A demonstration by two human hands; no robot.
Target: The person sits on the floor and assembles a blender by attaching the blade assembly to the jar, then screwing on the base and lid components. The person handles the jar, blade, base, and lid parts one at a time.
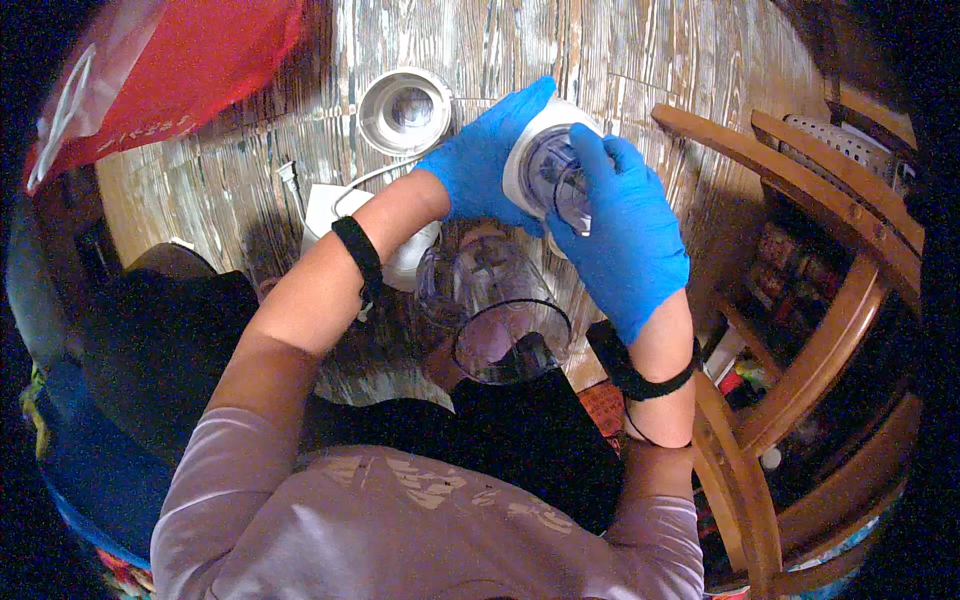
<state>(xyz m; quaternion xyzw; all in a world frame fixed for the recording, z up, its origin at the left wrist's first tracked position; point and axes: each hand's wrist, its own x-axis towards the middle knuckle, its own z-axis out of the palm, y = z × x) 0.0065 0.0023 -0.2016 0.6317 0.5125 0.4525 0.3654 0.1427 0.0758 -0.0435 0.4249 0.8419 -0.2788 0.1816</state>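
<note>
Both my hands wear blue gloves and meet at a round white appliance part (572, 112) with a clear plastic piece (548, 170) set in its middle. My left hand (485, 165) wraps round the white part's left side. From the right, my right hand (630, 230) grips the clear piece, its fingers hooked over the edge. A clear plastic jug (512, 340) with a handle lies tilted just below them, near my lap. Beyond my left wrist stands a round white bowl-like part (362, 112) with a metallic inside.
A white appliance piece (322, 208) and a white cord with a plug (288, 176) lie left of my left forearm. At the upper left is a red bag (220, 70). Wooden chair slats (850, 205) border the right side, with a perforated basket (835, 143) behind them.
</note>
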